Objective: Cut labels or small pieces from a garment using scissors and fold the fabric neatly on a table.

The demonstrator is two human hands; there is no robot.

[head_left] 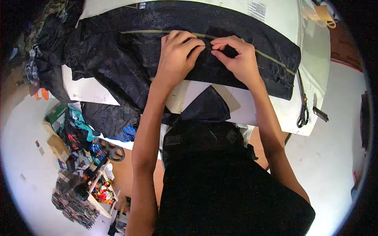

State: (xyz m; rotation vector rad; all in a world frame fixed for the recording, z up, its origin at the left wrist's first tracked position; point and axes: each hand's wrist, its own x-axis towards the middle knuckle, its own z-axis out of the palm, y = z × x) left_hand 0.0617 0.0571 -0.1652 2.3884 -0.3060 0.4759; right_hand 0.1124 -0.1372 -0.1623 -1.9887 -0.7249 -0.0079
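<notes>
A black shiny garment point(130, 55) with an olive stripe lies spread across a white table point(275, 106). My left hand point(177, 55) rests on the fabric with its fingertips pinching it near the stripe. Just to its right, my right hand point(238, 57) pinches the same spot, and the fingertips of both hands nearly meet. Something very small may be between them, too small to tell. A black fabric flap point(206, 106) hangs off the table's near edge toward my lap.
Large scissors point(303, 110) and a small black tool point(320, 114) lie at the table's right edge. More dark cloth is piled at the far left point(47, 47). Boxes, a second pair of scissors point(114, 151) and colourful clutter sit on the floor at lower left.
</notes>
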